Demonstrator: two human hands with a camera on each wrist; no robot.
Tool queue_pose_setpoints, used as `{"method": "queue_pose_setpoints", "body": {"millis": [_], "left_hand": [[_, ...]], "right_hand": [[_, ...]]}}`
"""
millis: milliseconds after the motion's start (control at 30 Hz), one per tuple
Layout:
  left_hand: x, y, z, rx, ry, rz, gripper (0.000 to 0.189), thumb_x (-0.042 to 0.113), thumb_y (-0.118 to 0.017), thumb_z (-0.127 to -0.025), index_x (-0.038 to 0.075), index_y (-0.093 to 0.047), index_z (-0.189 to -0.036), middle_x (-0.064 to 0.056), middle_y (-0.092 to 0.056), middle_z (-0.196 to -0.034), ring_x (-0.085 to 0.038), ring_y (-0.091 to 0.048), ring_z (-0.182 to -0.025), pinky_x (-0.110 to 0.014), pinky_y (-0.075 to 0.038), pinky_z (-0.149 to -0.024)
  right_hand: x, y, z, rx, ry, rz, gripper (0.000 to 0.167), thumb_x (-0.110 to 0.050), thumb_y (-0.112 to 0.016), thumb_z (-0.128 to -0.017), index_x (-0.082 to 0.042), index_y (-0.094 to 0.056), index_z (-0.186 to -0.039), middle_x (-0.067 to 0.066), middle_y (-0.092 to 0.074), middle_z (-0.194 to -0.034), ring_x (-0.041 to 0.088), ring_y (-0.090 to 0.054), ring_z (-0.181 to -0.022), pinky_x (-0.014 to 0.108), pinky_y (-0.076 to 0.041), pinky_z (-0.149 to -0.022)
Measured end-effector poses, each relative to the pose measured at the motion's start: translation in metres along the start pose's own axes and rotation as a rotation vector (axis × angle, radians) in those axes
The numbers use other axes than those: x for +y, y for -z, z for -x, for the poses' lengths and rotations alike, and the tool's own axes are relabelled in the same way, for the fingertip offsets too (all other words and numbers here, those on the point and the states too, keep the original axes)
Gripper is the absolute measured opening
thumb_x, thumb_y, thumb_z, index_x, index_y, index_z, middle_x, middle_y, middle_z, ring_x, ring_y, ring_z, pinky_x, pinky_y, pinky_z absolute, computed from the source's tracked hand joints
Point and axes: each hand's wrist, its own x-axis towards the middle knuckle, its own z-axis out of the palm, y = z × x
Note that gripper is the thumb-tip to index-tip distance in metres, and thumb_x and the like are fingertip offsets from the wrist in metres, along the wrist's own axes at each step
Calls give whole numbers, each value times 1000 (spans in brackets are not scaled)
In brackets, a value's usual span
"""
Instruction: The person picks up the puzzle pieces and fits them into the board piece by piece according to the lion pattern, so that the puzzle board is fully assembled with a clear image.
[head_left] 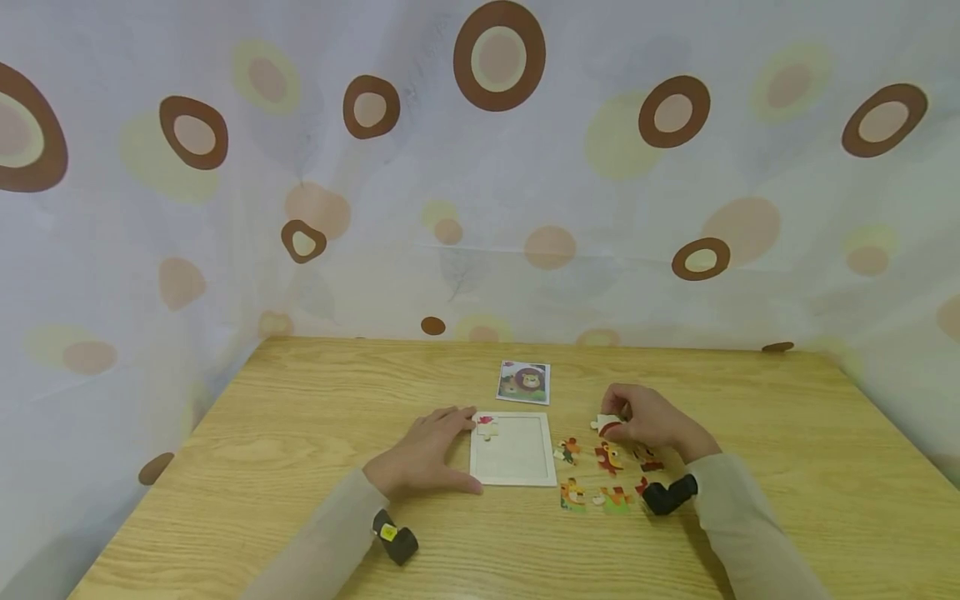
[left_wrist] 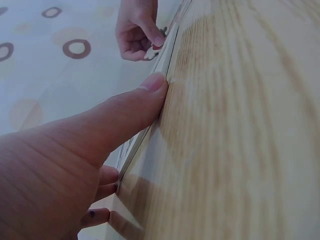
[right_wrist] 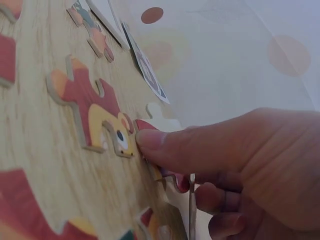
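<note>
Backdrop sheet (head_left: 480, 179), pale, printed with brown-ringed ovals, behind a wood-grain table (head_left: 337, 379); on the table, a picture card (head_left: 523, 382) lying just beyond a white puzzle tray (head_left: 517, 458), one corner piece (head_left: 487, 428) set in the tray's far left corner. Left hand (head_left: 429, 454): fingers and thumb spread wide, touching the tray's left side. Right hand (head_left: 652, 421): narrow, thumb and fingers pinching a white-and-red puzzle piece (head_left: 604, 423) right of the tray, near several loose pieces (head_left: 608, 457).
</note>
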Motion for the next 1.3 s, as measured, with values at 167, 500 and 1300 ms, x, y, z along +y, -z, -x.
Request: {"method": "queue_pose_setpoints", "body": {"millis": [167,500,1300], "left_hand": [[0,0,0,-2,-1,2,87,61,-74,-72,13,-46,-140,-3,-29,-158,-33,-21,-146,-57,-17,-116],[2,1,0,4,-4,-1,87,60,-75,-73,11,-47,-139,-4,-29,-158,-34,-22,-145,-56,-18,-116],[3,2,2,-3,-10,-3,87,58,-75,-74,10,-46,-140,-6,-30,-157,-34,-24,-145,-57,-19,-115]], "right_hand": [[-3,-4,-1,15,17,-2,19,-12,-73,-85,-7,-59,-97,4,-59,-91,12,-50,-76,27,-47,-68],[-4,-7,-3,21,7,-94,6,-10,-62,-93,-7,-62,-99,4,-61,-85,11,-50,-67,23,-45,-59],[-30,-38,-26,69,110,-174,10,-11,-60,-95,-4,-63,-102,5,-63,-87,10,-54,-71,23,-47,-63]]}}
